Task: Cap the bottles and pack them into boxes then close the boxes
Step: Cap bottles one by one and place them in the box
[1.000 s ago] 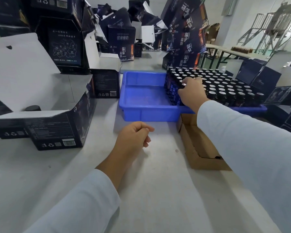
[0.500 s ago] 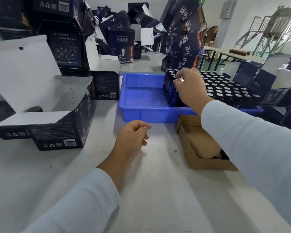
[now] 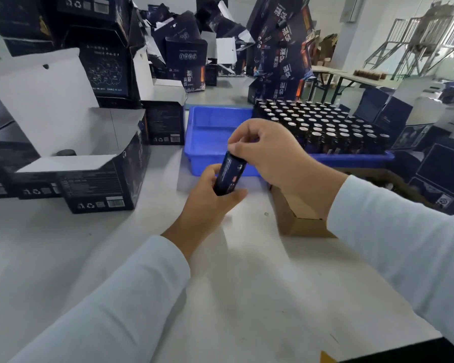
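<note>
Bottle (image 3: 230, 173), dark w/ printed label, is held tilted above the tabletop (image 3: 247, 284), just in front of the blue tray (image 3: 210, 132). Left hand (image 3: 207, 203) grips its lower end, fingers curled round the body. Right hand (image 3: 270, 150) covers the top end, thumb & fingers (image 3: 240, 146) pinched round the neck; can't tell whether a cap sits under them. Both arms in pale long sleeves.

Tray's right part is packed w/ many more upright dark bottles (image 3: 323, 127) in rows, tops showing; left part of the tray is bare blue. Brown cardboard box (image 3: 299, 218) lies open on the tabletop just right of the hands, partly hidden by the right forearm, touching or nearly touching the tray's front wall.

At left, an open dark carton (image 3: 95, 179) w/ white flaps raised stands on the tabletop; a dark round top shows inside it. More dark printed cartons (image 3: 110, 61) are stacked behind it & along the far side, some open, some leaning. Far right: folding table & metal frames in the background, blurry.
</note>
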